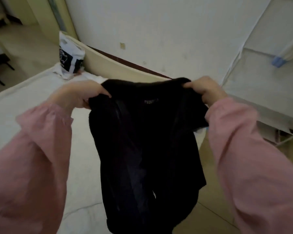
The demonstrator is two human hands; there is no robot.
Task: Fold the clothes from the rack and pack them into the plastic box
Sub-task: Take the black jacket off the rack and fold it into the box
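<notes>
A black zip-up jacket hangs in front of me, its inside and neck label facing me. My left hand grips its left shoulder and my right hand grips its right shoulder near the collar. Both arms wear pink sleeves. The jacket hangs over the right edge of a white mattress. I see no plastic box in this view.
A white and dark blue plastic bag stands at the mattress's far corner by a cream headboard. A white fabric wardrobe frame stands at the right against the wall. Tiled floor shows at the lower right.
</notes>
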